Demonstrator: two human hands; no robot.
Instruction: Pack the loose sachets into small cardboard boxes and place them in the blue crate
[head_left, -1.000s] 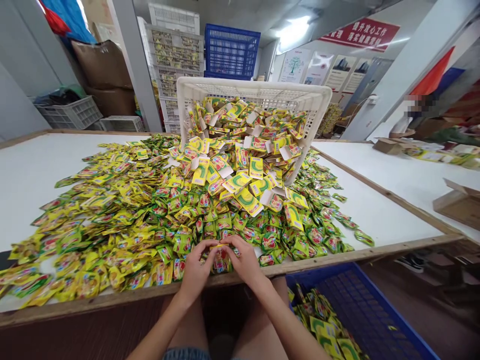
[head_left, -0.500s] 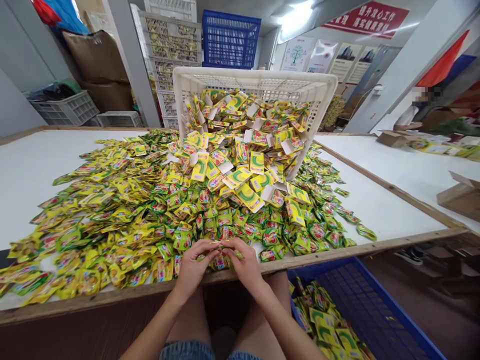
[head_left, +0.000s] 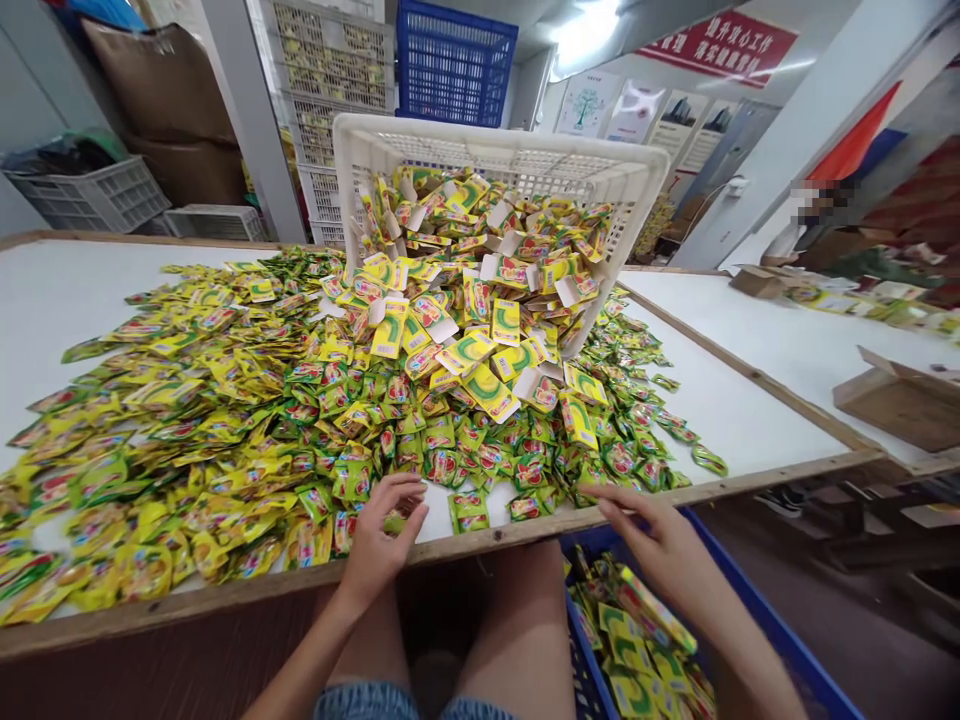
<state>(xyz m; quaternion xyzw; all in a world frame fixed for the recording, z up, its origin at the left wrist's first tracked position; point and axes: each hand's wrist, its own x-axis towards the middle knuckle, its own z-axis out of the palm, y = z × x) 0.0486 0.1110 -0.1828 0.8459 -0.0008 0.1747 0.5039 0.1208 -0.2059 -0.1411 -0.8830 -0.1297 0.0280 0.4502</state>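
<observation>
My left hand [head_left: 386,530] is at the table's front edge, fingers curved and thumb apart. A green packet shows between thumb and fingers, apparently lying on the table rather than gripped. A single green sachet [head_left: 469,511] with a red fruit picture lies just right of this hand. My right hand [head_left: 649,530] is past the table edge, above the blue crate [head_left: 814,665] on the floor, with its fingers stretched out and nothing visible in them. Below it a slim yellow carton [head_left: 658,608] is tilted over other yellow cartons [head_left: 626,640] in the crate.
A white plastic basket [head_left: 501,140] lies tipped toward me, spilling open yellow cartons [head_left: 487,390]. Heaped sachets [head_left: 217,400] spread across the white table [head_left: 739,400], which has a wooden rim [head_left: 225,592]. An open cardboard box [head_left: 896,405] is at right; a person [head_left: 787,240] is farther back.
My hands were together at the table edge, working on a small item. Now they are apart: the right has swung right over the crate, where a tilted carton shows. The view has shifted slightly.
</observation>
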